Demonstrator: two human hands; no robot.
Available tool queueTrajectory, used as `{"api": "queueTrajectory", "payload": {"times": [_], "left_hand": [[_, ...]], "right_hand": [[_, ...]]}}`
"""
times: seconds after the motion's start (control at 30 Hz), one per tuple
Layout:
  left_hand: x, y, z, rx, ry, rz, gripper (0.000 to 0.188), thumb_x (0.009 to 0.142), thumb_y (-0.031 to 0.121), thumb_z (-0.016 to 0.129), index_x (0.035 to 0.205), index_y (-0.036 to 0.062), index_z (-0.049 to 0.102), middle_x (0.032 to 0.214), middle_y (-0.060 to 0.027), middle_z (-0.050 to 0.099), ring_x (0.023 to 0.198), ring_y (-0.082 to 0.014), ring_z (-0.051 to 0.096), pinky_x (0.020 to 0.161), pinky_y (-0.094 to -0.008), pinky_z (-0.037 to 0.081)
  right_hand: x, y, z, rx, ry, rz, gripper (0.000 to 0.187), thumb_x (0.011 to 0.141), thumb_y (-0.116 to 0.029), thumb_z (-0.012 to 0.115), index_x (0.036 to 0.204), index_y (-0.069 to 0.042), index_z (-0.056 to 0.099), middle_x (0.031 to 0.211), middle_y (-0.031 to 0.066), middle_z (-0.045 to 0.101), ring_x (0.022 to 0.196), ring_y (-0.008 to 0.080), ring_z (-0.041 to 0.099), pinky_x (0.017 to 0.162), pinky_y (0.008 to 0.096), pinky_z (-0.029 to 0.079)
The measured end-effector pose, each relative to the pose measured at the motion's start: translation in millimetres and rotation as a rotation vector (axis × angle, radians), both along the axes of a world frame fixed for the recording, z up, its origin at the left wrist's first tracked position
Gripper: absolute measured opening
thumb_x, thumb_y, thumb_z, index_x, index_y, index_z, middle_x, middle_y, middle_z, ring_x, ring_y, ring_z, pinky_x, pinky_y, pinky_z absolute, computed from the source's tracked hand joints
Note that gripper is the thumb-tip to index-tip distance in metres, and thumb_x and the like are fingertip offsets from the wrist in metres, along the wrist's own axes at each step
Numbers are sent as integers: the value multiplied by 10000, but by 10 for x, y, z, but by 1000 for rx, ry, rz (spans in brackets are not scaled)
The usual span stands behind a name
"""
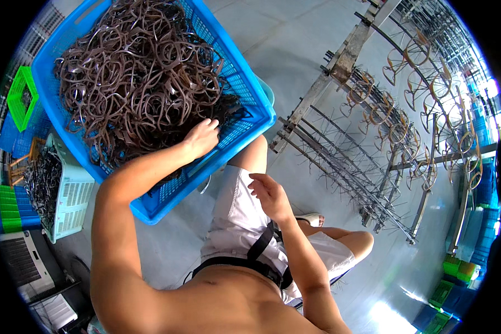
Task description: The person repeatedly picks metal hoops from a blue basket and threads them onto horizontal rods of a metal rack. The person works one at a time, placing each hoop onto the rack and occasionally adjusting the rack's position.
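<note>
A large blue plastic basket (236, 47) stands before me at the upper left, heaped with tangled brown plastic pieces (145, 72) that look like eyeglass frames. My left hand (203, 137) reaches over the basket's near side and touches the right edge of the heap. Its fingers are curled, and whatever they grip is hidden. My right hand (270, 195) hangs in the air above my thigh, outside the basket. Its fingers are bent inward; I cannot make out anything between them.
On the right stands a metal rack (353, 47) with thin prongs, brown frames (417, 139) hanging from it. A pale green basket (72, 192) of dark pieces sits at the left. Beyond it are a bright green crate (22, 97) and a black-and-white appliance (25, 261).
</note>
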State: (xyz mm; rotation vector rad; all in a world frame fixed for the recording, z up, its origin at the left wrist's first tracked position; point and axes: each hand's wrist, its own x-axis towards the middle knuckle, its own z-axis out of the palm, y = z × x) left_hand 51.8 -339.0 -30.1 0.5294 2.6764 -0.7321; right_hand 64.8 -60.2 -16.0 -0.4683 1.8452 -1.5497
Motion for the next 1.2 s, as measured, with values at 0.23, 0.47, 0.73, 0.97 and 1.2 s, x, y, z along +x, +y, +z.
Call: {"api": "queueTrajectory", "payload": {"times": [0.23,0.47,0.73,0.97,1.2], "left_hand": [[-129,-134,815,1014,223,246,101,758,113,628,825,40,646,781,-119,645,778,-283,606,734,-382,480],[170,-105,792,2327,45,1264,119,839,114,520,862,20,588,570,41,463,576,-98,472,616,-229,398],[131,311,942,2990,593,1284,286,890,151,484,634,147,356,517,43,324,550,-121,383,669,-269,383],[211,838,526,3011,817,781,88,895,173,477,953,106,479,681,-2,374,687,-149,371,714,-295,346],[633,631,181,2522,787,764,249,841,106,555,1074,32,600,1005,-17,565,853,-91,459,833,-249,372]], "right_hand": [[-118,-269,101,-46,80,-22,366,896,-146,561,1218,9,483,949,145,603,836,193,617,755,289,486],[-213,-951,117,-254,559,-67,613,814,-127,672,1331,-27,359,1158,189,471,1013,296,542,869,354,447],[-211,-967,380,-140,482,-328,463,827,-196,673,1170,-9,424,1151,159,415,892,246,531,746,339,471],[-33,-1042,219,-595,-920,-288,364,935,-469,457,936,-115,540,870,6,551,771,158,512,760,331,403],[-383,-874,308,-799,-871,-446,222,962,-308,461,969,-88,481,821,46,533,765,193,572,747,373,488]]}}
